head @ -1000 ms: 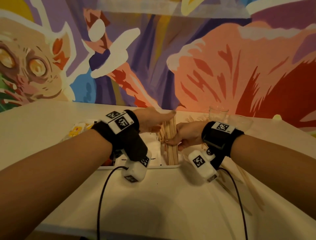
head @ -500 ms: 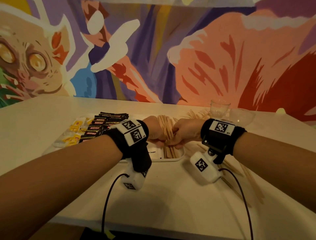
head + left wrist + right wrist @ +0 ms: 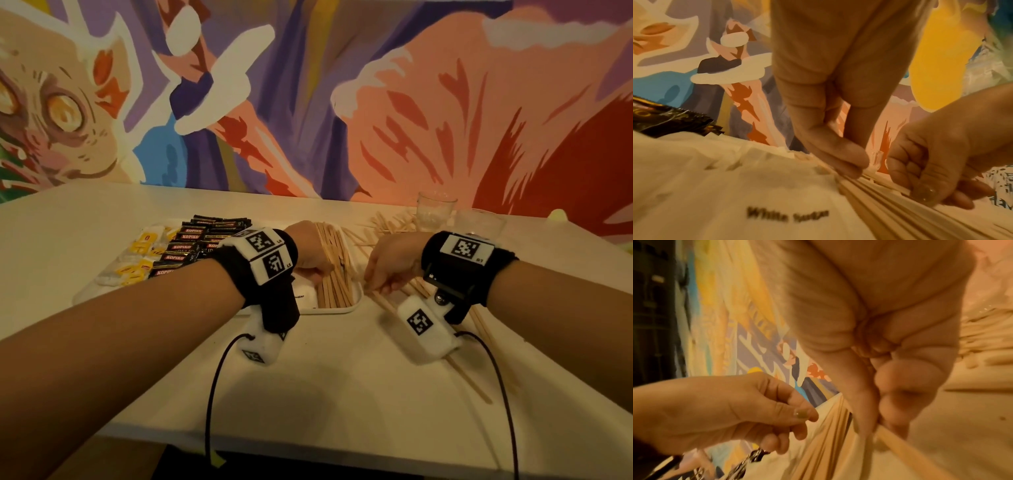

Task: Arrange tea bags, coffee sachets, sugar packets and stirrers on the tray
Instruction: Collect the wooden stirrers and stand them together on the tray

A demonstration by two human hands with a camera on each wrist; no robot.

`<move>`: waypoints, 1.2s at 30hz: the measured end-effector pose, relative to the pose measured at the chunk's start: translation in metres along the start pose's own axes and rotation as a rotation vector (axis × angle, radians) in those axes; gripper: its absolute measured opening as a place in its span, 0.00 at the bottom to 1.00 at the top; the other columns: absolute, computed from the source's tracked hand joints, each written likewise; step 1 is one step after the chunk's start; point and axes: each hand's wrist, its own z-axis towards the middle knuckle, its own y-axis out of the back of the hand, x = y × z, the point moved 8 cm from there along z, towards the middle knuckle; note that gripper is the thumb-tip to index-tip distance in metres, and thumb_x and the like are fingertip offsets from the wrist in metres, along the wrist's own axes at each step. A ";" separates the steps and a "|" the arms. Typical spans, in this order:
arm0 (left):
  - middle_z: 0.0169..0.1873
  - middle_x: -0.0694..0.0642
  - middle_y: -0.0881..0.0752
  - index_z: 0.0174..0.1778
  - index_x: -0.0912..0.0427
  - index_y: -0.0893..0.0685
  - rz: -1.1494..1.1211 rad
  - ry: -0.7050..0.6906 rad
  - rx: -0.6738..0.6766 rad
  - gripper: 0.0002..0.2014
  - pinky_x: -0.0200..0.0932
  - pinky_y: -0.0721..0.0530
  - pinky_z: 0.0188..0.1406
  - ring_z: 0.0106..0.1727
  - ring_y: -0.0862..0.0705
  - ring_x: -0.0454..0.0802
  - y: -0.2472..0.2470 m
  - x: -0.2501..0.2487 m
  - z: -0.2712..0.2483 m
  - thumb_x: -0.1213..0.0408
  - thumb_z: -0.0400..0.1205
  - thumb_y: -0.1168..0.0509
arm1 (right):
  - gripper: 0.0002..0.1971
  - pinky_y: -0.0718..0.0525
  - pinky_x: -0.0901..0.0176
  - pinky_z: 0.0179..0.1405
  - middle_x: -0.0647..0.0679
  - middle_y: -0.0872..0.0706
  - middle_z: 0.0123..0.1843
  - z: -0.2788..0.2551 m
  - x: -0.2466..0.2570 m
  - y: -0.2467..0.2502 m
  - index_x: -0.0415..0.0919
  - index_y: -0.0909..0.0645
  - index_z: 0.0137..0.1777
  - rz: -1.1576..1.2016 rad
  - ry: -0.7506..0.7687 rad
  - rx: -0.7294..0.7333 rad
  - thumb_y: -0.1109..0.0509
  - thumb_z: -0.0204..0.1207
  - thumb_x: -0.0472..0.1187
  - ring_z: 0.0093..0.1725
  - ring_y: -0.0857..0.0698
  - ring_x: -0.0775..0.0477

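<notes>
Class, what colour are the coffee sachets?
Coffee sachets: black with red labels, clearest in head view.

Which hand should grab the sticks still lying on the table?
Right. The right hand pinches one stick beside the loose sticks on the table; the left hand is over the tray, touching its pile.

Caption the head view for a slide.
Left hand touches wooden stirrers lying on the tray; right hand pinches a loose stirrer beside it.
</notes>
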 end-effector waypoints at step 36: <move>0.54 0.55 0.26 0.62 0.61 0.27 -0.219 0.014 0.357 0.09 0.45 0.23 0.56 0.40 0.27 0.46 -0.136 -0.076 -0.017 0.67 0.87 0.45 | 0.02 0.19 0.61 0.38 0.43 0.18 0.34 -0.069 -0.131 0.029 0.32 0.18 0.37 -0.319 -0.236 -0.194 0.31 0.69 0.29 0.33 0.21 0.48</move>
